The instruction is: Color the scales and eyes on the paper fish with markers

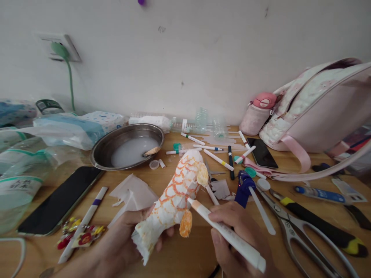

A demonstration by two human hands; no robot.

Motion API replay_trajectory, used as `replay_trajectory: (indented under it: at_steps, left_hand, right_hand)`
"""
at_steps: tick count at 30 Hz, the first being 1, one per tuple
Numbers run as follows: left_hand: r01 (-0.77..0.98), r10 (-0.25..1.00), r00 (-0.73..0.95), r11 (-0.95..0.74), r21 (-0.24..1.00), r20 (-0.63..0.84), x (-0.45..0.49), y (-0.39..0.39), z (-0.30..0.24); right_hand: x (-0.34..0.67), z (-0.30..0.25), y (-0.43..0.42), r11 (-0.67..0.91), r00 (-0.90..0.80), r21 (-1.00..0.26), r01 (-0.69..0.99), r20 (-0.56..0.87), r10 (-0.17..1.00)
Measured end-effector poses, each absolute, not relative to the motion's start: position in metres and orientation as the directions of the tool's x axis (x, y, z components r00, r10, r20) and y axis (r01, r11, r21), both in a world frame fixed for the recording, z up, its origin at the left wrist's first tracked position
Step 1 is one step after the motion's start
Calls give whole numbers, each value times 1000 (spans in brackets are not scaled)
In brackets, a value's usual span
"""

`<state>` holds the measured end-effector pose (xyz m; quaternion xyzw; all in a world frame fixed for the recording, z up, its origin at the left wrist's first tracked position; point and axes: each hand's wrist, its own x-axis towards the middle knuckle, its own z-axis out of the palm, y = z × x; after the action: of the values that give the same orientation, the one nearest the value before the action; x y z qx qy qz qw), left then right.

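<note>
Two hands work before me: the left hand (129, 231) wraps its fingers around a paper fish (178, 187) near the tail, front-right of the steel bowl (101, 151), and the right hand (239, 231) pinches one white marker (228, 234) between its fingers, the tip at the orange-scaled flank. For clean scales, I'd brace the body firmly and stroke lightly along the curve, so the paper doesn't scuff. I count two fins (186, 224) showing, two phones, one phone (60, 200) front-left of the bowl, another phone (263, 153) well right of it, and one backpack (315, 116) farther right.
</note>
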<state>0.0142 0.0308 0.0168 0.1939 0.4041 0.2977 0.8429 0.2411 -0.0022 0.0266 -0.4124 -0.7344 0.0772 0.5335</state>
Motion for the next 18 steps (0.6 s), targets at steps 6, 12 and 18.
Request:
replay_trajectory:
  at_steps: [6, 12, 18]
  left_hand:
    - [-331, 658, 483, 748, 575, -578, 13, 31, 12]
    - [-332, 660, 458, 748, 575, -595, 10, 32, 13]
    - [-325, 674, 428, 736, 593, -602, 15, 31, 18]
  right_hand:
    - [242, 34, -4, 654, -105, -523, 547, 732, 673]
    - [242, 28, -3, 677, -132, -508, 532, 740, 659]
    - [243, 31, -4, 681, -152, -505, 530, 733, 662]
